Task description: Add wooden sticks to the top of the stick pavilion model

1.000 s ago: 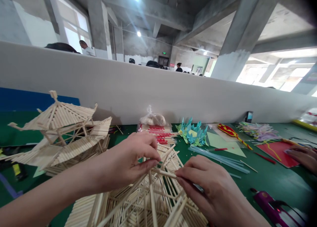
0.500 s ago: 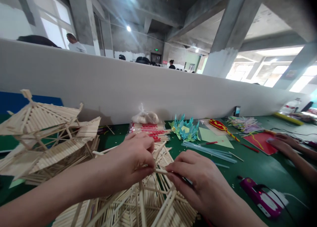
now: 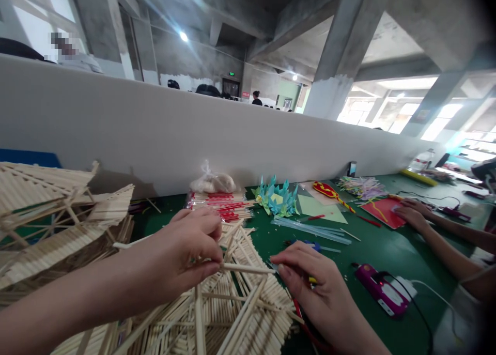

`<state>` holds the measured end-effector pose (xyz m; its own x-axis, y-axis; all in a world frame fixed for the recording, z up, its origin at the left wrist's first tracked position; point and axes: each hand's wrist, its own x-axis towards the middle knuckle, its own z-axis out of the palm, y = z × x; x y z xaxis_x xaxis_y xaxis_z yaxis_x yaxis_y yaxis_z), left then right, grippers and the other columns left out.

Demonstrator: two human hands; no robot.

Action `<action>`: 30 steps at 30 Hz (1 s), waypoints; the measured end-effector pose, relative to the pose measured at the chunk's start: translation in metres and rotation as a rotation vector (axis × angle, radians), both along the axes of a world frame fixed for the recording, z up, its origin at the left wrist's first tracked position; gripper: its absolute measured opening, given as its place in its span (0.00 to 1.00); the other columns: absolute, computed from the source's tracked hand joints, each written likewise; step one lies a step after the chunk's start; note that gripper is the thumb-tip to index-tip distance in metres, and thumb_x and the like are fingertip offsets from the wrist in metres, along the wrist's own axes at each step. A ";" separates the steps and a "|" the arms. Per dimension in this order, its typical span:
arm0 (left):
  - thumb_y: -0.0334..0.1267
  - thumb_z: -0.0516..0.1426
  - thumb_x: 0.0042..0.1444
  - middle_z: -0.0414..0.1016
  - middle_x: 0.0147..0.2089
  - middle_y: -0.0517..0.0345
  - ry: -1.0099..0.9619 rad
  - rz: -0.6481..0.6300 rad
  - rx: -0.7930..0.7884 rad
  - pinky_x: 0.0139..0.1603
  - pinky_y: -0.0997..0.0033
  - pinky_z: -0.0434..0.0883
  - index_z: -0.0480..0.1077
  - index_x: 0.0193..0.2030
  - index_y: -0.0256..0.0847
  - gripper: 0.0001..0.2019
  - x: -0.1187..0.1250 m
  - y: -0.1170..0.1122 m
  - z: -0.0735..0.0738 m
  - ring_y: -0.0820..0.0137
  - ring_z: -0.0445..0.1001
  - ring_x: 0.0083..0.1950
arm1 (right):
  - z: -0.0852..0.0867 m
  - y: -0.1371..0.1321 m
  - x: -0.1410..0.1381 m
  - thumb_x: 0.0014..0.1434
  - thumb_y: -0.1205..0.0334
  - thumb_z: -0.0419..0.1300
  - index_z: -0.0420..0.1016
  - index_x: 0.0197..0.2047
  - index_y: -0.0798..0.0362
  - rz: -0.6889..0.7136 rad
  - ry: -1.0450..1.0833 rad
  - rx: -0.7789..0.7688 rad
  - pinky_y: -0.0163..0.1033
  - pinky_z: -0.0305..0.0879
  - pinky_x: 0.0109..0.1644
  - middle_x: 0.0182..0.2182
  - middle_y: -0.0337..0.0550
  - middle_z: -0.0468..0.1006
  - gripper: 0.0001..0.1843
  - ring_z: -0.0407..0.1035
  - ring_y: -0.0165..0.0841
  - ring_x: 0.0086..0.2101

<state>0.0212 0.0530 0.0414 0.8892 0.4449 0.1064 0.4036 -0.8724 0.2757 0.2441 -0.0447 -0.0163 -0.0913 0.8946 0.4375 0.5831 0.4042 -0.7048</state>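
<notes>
At the far left, a stick house (image 3: 73, 241) is standing on the green table (image 3: 360, 254). The left hand (image 3: 194, 238) is pinching one end of a wooden stick (image 3: 248, 268), which is pointing right above a second stick model (image 3: 267, 324). The right hand (image 3: 325, 275) is curling beside the stick's other end; whether it is gripping anything, I cannot tell. Farther right, a purple gadget (image 3: 377, 288) is lying near another person's hands (image 3: 411, 215).

Left hand (image 3: 198, 244) pinches, thumb near forefinger; right hand (image 3: 315, 280) curls, its grip hard to tell.
</notes>
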 end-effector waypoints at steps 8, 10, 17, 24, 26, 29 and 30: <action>0.33 0.50 0.54 0.65 0.31 0.58 -0.009 0.005 0.001 0.37 0.69 0.59 0.70 0.24 0.42 0.11 0.001 0.000 0.000 0.69 0.63 0.36 | -0.012 0.000 -0.011 0.53 0.68 0.56 0.74 0.37 0.54 -0.032 0.104 0.090 0.30 0.61 0.26 0.28 0.41 0.70 0.08 0.63 0.26 0.25; 0.33 0.50 0.54 0.65 0.31 0.58 0.010 0.008 0.008 0.37 0.69 0.59 0.70 0.24 0.42 0.11 0.001 0.000 0.000 0.69 0.63 0.36 | -0.012 0.001 -0.013 0.53 0.69 0.56 0.74 0.36 0.55 -0.037 0.102 0.112 0.30 0.62 0.27 0.28 0.41 0.71 0.08 0.64 0.26 0.25; 0.34 0.51 0.54 0.66 0.31 0.58 -0.015 0.011 0.011 0.37 0.70 0.59 0.70 0.25 0.42 0.10 0.001 0.001 -0.001 0.69 0.63 0.35 | -0.009 0.000 -0.016 0.52 0.70 0.56 0.74 0.36 0.55 -0.094 0.002 0.196 0.33 0.64 0.29 0.28 0.43 0.71 0.08 0.66 0.29 0.28; 0.33 0.51 0.53 0.66 0.30 0.59 -0.026 0.013 0.008 0.37 0.70 0.59 0.70 0.24 0.42 0.10 0.001 0.000 0.000 0.69 0.63 0.34 | -0.006 0.000 -0.016 0.52 0.70 0.54 0.74 0.35 0.54 -0.128 -0.179 0.241 0.37 0.64 0.30 0.27 0.43 0.72 0.09 0.67 0.31 0.29; 0.33 0.51 0.54 0.66 0.30 0.59 -0.023 0.014 0.010 0.37 0.70 0.59 0.70 0.24 0.41 0.10 0.001 0.000 -0.001 0.69 0.63 0.35 | -0.005 0.000 -0.016 0.53 0.70 0.54 0.74 0.35 0.55 -0.139 -0.209 0.264 0.37 0.64 0.30 0.27 0.44 0.72 0.09 0.67 0.32 0.29; 0.34 0.51 0.54 0.66 0.30 0.59 -0.023 0.016 0.005 0.38 0.70 0.59 0.69 0.24 0.42 0.11 0.001 0.000 -0.001 0.69 0.63 0.35 | -0.005 0.000 -0.016 0.53 0.70 0.53 0.74 0.35 0.56 -0.139 -0.245 0.304 0.37 0.64 0.30 0.26 0.45 0.72 0.09 0.67 0.32 0.28; 0.33 0.51 0.54 0.66 0.30 0.59 -0.021 0.018 0.000 0.38 0.70 0.59 0.69 0.24 0.41 0.11 0.002 0.000 -0.001 0.69 0.63 0.35 | -0.005 0.000 -0.016 0.54 0.70 0.53 0.74 0.35 0.56 -0.137 -0.253 0.313 0.37 0.64 0.29 0.26 0.46 0.73 0.09 0.66 0.32 0.28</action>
